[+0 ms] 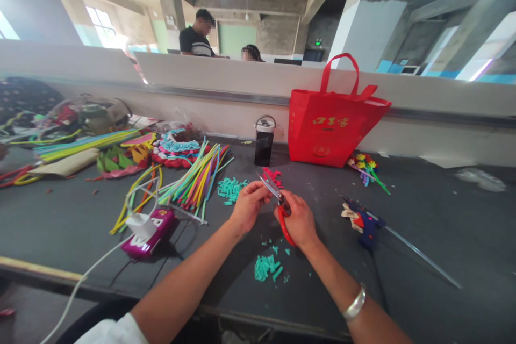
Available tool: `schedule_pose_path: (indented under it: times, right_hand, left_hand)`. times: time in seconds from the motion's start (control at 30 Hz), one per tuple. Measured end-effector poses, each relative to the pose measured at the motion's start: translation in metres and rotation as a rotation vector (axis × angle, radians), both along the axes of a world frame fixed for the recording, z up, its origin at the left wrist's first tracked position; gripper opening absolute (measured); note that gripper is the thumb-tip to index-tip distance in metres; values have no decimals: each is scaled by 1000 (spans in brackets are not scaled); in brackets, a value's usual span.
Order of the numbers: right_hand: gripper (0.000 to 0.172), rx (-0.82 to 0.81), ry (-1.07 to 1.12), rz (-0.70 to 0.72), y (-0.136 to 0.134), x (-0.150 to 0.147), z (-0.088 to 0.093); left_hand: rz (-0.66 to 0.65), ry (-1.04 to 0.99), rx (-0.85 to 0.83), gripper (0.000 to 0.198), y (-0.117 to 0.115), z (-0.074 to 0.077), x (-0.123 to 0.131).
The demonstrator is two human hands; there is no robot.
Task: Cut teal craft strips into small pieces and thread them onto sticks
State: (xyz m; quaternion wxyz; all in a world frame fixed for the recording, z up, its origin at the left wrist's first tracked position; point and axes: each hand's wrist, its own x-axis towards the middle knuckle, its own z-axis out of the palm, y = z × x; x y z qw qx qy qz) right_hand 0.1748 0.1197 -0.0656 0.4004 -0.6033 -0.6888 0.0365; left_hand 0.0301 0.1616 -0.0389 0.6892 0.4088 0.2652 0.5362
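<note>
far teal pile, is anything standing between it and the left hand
Nothing visible stands between the left hand and the far teal pile. The bottle stands farther back, off that path.

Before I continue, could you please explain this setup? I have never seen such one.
No machine here: a person works bare-handed, filmed by a camera worn on the head, looking forward and down. The right hand holds red-handled scissors; the left hand is at the blades; anything it pinches is too small to tell. On the dark table lie two heaps of teal snippets, red pieces, pipe cleaners and a glue gun; a bottle and a red tote bag stand farther back.
</note>
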Motion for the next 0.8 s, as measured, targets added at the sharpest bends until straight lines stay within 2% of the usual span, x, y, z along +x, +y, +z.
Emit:
schedule_pose_path:
  times: [0.43,0.8]
  right_hand:
    - [40,2,-73,-74,-3,-2,5]
    - [36,15,-8,-13,-2,1,0]
  left_hand:
    - [44,50,42,12,0,5,-1]
    - [44,48,36,12,1,5,-3]
